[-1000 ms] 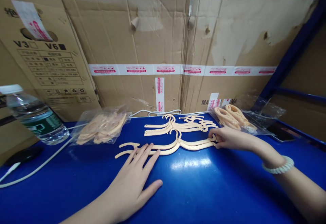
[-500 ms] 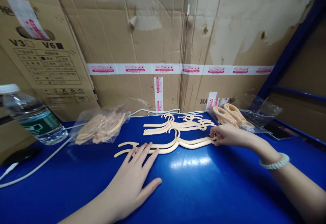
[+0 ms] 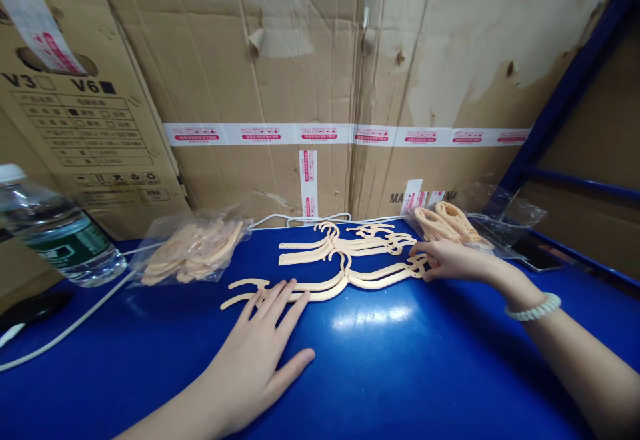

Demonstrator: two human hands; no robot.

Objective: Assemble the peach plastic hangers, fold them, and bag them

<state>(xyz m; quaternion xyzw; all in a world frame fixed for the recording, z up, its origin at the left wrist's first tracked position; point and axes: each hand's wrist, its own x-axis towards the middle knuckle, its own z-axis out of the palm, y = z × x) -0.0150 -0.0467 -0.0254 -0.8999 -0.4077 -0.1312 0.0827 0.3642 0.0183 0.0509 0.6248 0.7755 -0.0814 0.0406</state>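
Observation:
A beige plastic folding clothes hanger [image 3: 327,288] lies spread out on the blue table, its hook pointing away from me. My left hand [image 3: 263,347] rests palm down with fingers spread, fingertips on the hanger's left arm. At the hanger's right end, my right hand [image 3: 445,260] has its fingers curled together at a small hooked piece [image 3: 416,267]. The fingers hide part of their contact with it. Just behind lies another set of beige hanger parts [image 3: 305,255], with several small hooked pieces [image 3: 373,230] beside it.
Clear bags of beige parts lie at left [image 3: 193,253] and right [image 3: 453,223]. A water bottle [image 3: 60,240], a black mouse-like object [image 3: 35,308] and a white cable [image 3: 85,323] are at left. A phone [image 3: 537,257] lies far right. Cardboard [image 3: 275,80] stands behind the table.
My right hand has shifted slightly at the hanger's right end, and more of the small hooked piece shows. My left hand stays on the left arm. The view has turned slightly.

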